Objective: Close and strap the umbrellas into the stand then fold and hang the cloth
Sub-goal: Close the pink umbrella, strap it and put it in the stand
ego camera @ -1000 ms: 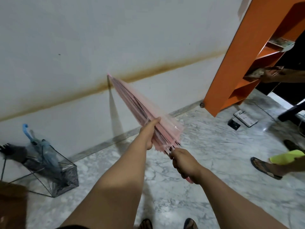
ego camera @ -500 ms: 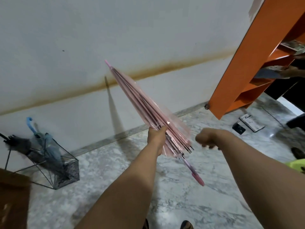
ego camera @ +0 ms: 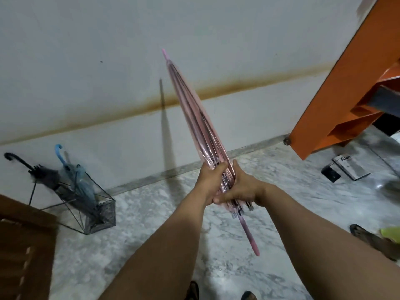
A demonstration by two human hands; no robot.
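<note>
Both forearms stretched forward and converging, left hand point(ego camera: 211, 182) and right hand point(ego camera: 240, 188) wrapped side by side around the gathered canopy of the pink umbrella point(ego camera: 194, 118), fingers curled tight on the folds. Tip tilted up and away toward the wall point(ego camera: 108, 50), pink handle point(ego camera: 251, 239) slanting down past the wrists, clear of the marble floor point(ego camera: 151, 224). Open floor ahead and to either side; orange shelf point(ego camera: 337, 83) well off to the right. Wire umbrella stand point(ego camera: 95, 213) against the wall far left, holding a blue umbrella point(ego camera: 80, 180) and a black umbrella point(ego camera: 41, 174), well apart from the hands. Wooden furniture point(ego camera: 23, 245) at the left edge.
</note>
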